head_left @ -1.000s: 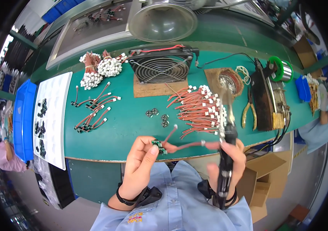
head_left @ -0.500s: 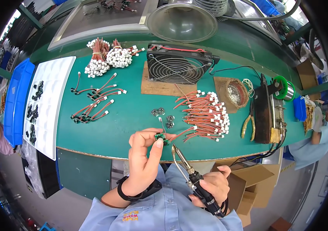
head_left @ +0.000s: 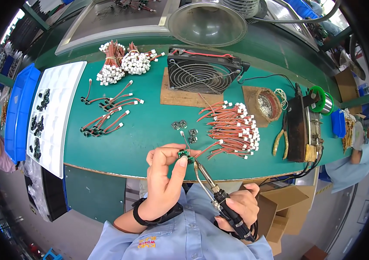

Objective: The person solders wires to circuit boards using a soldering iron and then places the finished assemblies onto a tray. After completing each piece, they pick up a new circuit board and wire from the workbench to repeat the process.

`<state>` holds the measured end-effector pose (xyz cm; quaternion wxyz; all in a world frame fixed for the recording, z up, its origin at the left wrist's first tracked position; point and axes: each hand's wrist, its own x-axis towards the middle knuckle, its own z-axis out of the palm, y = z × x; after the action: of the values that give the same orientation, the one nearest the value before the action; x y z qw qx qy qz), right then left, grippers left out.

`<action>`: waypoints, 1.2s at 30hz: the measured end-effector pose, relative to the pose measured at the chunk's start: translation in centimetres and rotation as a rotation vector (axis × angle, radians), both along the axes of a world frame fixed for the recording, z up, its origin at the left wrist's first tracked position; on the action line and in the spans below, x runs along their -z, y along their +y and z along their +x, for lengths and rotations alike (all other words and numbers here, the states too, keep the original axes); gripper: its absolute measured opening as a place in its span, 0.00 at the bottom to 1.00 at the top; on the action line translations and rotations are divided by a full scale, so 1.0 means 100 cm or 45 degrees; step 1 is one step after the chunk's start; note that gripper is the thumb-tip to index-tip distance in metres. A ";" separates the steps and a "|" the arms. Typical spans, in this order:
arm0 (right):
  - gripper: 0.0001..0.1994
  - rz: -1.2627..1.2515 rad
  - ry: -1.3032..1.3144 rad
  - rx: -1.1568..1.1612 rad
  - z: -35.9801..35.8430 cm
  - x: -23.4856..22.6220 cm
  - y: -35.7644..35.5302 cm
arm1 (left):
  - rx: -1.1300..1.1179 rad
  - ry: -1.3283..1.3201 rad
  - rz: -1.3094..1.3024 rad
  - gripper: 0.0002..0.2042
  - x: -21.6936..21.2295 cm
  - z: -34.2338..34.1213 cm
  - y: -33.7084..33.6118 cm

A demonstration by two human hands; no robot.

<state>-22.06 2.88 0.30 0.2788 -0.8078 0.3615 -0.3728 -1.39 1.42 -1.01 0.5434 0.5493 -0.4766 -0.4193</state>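
Observation:
My left hand [head_left: 163, 175] pinches a small green circuit board [head_left: 183, 153] between thumb and fingers over the front edge of the bench. A red-and-black wire lead [head_left: 203, 150] with a white connector runs from beside the board to the right. My right hand [head_left: 243, 206] grips the black handle of a soldering iron [head_left: 225, 200], which has a thin metal tube along its shaft. Its tip points up and left, right by the board's lower right side; whether it touches is too small to tell. Just beyond the board lie several small dark components [head_left: 191, 134].
Many connector leads [head_left: 232, 130] are piled right of centre, near a fan [head_left: 204, 71] and pliers [head_left: 280, 141]. A soldering station [head_left: 296, 130] and a green-rimmed solder spool [head_left: 321, 100] stand at right. Wired boards [head_left: 102, 125] and a white tray [head_left: 59, 125] lie left.
The board in my left hand has shifted slightly right, and the iron's tip is a little closer to it. Both hands keep their grips.

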 end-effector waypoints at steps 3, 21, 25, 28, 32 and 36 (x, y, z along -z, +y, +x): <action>0.22 0.001 0.007 -0.001 0.000 -0.001 0.000 | -0.073 0.016 0.064 0.04 -0.003 -0.003 0.000; 0.21 -0.031 0.002 0.036 0.000 0.001 0.002 | -0.087 0.009 0.087 0.03 -0.006 -0.006 0.001; 0.21 -0.048 -0.002 0.046 0.001 0.004 0.005 | -0.091 0.026 0.080 0.03 -0.007 -0.006 0.002; 0.21 -0.046 -0.009 0.043 0.000 0.004 0.006 | -0.090 0.032 0.070 0.03 -0.008 -0.006 0.002; 0.26 -0.053 0.030 -0.043 -0.002 0.003 0.007 | -0.095 0.034 0.057 0.03 -0.010 -0.006 0.002; 0.26 -0.065 0.038 -0.040 -0.002 0.003 0.008 | -0.101 0.062 0.049 0.03 -0.010 -0.006 0.003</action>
<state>-22.29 3.66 0.00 0.2586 -0.8258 0.3433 -0.3652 -2.02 1.70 0.01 0.5604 0.5676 -0.4330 -0.4200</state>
